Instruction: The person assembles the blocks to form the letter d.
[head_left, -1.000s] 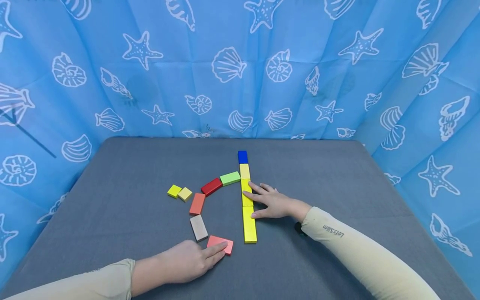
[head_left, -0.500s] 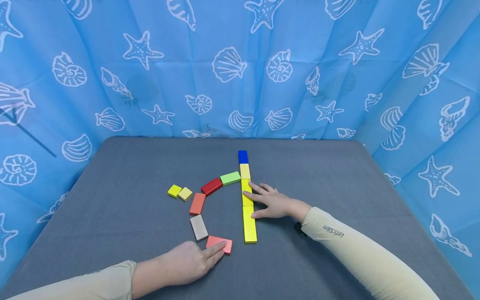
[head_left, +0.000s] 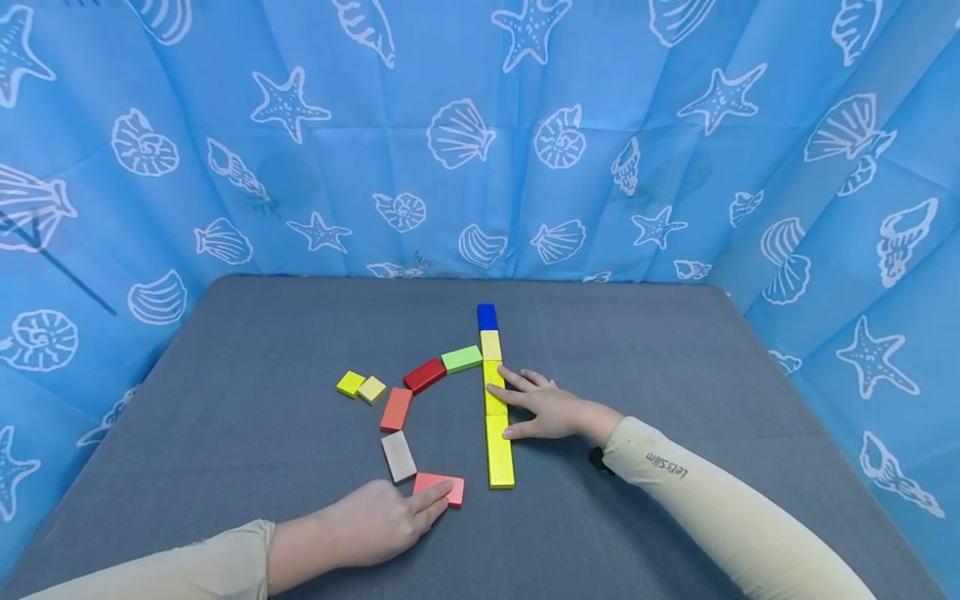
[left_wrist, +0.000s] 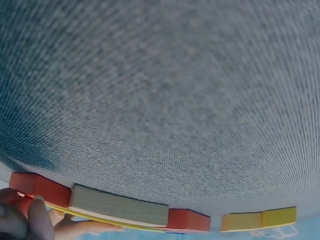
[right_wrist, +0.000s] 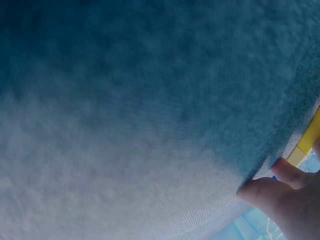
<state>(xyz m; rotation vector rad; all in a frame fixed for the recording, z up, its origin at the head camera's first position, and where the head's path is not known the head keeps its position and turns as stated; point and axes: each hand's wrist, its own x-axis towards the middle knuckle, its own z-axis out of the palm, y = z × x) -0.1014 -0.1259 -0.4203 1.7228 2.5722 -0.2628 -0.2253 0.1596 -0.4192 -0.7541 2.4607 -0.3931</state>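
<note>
In the head view my left hand [head_left: 375, 523] lies at the lower left, two straight fingers resting on top of a pink block [head_left: 427, 482]. That block's corner meets or nearly meets the grey-white block [head_left: 399, 457]; the left thumb is hidden there. My right hand [head_left: 551, 408] spreads its fingers, tips touching two long yellow blocks [head_left: 499, 458] in a straight upright row. A pale yellow block [head_left: 491, 345] and a blue block [head_left: 487, 317] top that row. An orange-red block [head_left: 396, 409], a dark red block [head_left: 424, 376] and a light green block [head_left: 461, 359] continue the curve towards it.
Left of the curve lie a small yellow block [head_left: 351, 383] and a small pale yellow block [head_left: 372, 390], side by side. Grey cloth covers the table [head_left: 637, 333]. A blue curtain [head_left: 405, 167] with shell and starfish prints stands around its back and sides.
The pink block has slid very slightly left under my left fingers. My right hand stays on the yellow blocks. The head view has shifted a little.
</note>
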